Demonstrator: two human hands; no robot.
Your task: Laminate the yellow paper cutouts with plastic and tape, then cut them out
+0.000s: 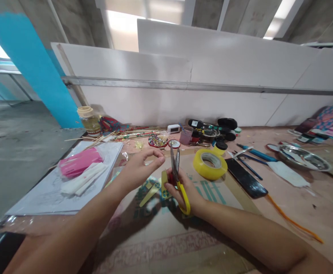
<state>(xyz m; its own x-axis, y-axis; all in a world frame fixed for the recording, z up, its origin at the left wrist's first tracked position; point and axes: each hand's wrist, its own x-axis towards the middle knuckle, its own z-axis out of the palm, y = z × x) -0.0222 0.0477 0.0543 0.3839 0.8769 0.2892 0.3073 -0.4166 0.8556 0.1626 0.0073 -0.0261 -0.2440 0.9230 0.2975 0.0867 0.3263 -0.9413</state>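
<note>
My right hand (185,190) grips yellow-handled scissors (175,167), blades pointing up and slightly apart. A small yellow paper piece (164,182) sits beside the blades at the hand. My left hand (139,167) hovers just left of the scissors, thumb and forefinger curled into a pinch; what it holds is too small to make out. Under both hands lies a brown cardboard sheet (212,190) with green print and yellow paper strips (148,196).
A yellow tape roll (210,163), a black phone (246,177), blue pens (256,153), a steel plate (305,158) and an orange cord (292,220) lie to the right. Pink and white packets (79,161) rest on a plastic sheet at left. A jar (89,121), bead dishes (157,140) and sticks line the white wall.
</note>
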